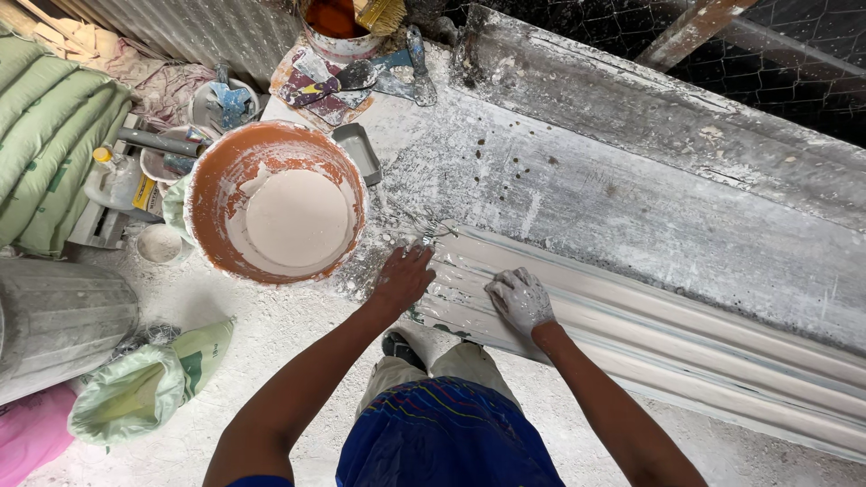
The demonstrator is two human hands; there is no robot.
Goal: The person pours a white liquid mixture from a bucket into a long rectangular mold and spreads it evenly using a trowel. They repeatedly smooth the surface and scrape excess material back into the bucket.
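Observation:
A long white ribbed plaster moulding [667, 338] lies along the near edge of a plaster-crusted workbench [631, 180]. My left hand [403, 278] rests flat with fingers spread on the moulding's left end. My right hand [520, 299], coated in white plaster, presses palm-down on the ribs a little to the right. Neither hand holds anything. An orange bowl [216, 180] with wet white plaster in it stands just left of my left hand.
Scrapers and a small grey tray [358, 151] lie at the bench's far left, beside a bucket with a brush [343, 36]. Green sacks [45, 144], a grey bin [54, 320] and an open bag [144, 388] stand on the dusty floor at left. Wire mesh backs the bench.

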